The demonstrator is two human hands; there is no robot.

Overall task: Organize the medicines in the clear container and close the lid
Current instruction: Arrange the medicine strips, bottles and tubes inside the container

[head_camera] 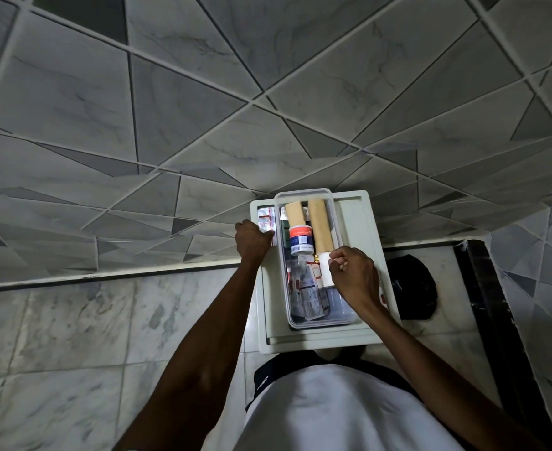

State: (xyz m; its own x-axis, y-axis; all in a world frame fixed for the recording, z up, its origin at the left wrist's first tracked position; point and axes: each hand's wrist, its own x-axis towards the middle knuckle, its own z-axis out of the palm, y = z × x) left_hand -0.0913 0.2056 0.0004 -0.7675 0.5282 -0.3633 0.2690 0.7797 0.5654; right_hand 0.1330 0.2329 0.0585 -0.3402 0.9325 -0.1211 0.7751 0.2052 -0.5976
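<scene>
Right hand (352, 275) pinching white tube (325, 268) inside clear container (310, 323), left hand (251, 237) gripping blister strips (265, 219)

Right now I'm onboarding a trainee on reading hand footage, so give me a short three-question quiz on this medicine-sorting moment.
1. True or false: the clear container already has its lid on.
2. Which hand is at the blister packs lying outside the container? A) left hand B) right hand
3. Fill in: the right hand's fingers pinch the ___ end of a tan roll.

Key: 1 false, it is open on the white tray; 2 A; 3 white.
</scene>
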